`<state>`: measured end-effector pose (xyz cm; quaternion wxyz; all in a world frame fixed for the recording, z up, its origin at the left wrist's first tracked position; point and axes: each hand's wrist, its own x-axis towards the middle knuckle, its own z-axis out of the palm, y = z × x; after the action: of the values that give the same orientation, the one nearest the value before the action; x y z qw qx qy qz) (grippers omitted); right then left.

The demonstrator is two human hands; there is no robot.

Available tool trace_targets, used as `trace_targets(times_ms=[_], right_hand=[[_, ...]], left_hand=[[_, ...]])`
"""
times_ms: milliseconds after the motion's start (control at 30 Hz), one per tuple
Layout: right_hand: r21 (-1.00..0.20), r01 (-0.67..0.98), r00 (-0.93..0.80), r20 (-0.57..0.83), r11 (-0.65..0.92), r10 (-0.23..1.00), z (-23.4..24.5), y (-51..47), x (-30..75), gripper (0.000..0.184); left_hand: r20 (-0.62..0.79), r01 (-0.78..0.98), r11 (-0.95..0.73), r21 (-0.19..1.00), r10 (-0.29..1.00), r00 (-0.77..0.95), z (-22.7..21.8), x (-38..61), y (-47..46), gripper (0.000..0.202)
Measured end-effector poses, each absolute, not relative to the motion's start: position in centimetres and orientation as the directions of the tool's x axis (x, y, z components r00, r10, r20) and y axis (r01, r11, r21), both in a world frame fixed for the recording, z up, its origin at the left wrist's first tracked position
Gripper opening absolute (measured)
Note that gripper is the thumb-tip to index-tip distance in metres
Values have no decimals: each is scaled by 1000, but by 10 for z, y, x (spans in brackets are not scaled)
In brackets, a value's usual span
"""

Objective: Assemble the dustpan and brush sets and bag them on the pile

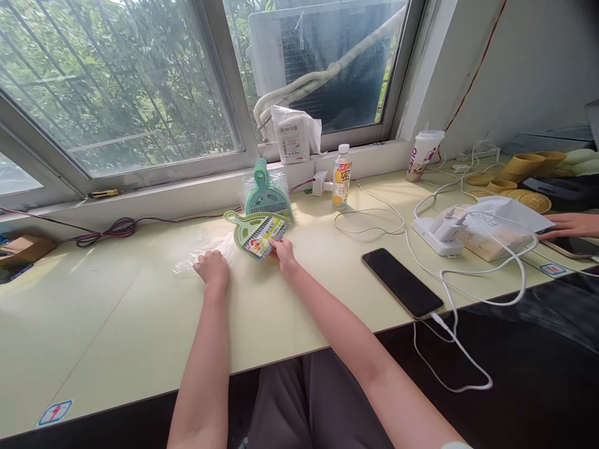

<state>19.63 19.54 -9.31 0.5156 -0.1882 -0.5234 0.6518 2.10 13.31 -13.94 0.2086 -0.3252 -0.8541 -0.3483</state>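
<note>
A light green dustpan [242, 229] with a small brush and a printed label is tilted above the table. My right hand [283, 254] grips its lower right edge, fingers closed on it. To the left, my left hand [211, 268] has its fingers curled at a clear plastic bag [189, 257] that lies on the table. What exactly its fingertips pinch is partly hidden, but the film runs up to them. Right behind the held dustpan stands a stack of teal dustpans [266, 193] in clear wrapping, leaning near the window sill.
A black phone [402, 282] on a white cable lies to the right. Beyond it are a power strip [437, 236], a juice bottle [341, 178] and a paper cup [423, 156]. Another person's hand [573, 224] rests at the far right. A cardboard box [29, 249] sits far left.
</note>
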Motion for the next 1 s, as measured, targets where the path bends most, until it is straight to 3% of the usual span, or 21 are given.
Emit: trace_targets(times_ms=[133, 300, 500, 667, 800, 1000], right_hand=[[-892, -441, -409, 294, 96, 864, -94, 197, 196, 10], [-926, -349, -463, 302, 141, 834, -96, 197, 195, 10], [-951, -256, -523, 286, 172, 803, -98, 196, 194, 11], [-929, -285, -463, 349, 235, 815, -101, 196, 194, 12], [-938, -279, -502, 324, 204, 802, -100, 195, 197, 15], [-972, -174, -726, 234, 156, 647, -97, 196, 201, 16]], left_hand=[[559, 654, 507, 561, 351, -751, -136, 20, 129, 34], [561, 552, 397, 733, 107, -821, -132, 23, 121, 36], [584, 542, 311, 780, -55, -810, -132, 28, 110, 37], [484, 435, 228, 871, -246, -840, -134, 25, 108, 31], [413, 394, 125, 911, -272, -869, -136, 19, 108, 31], [308, 297, 83, 951, -300, -903, -136, 15, 107, 31]])
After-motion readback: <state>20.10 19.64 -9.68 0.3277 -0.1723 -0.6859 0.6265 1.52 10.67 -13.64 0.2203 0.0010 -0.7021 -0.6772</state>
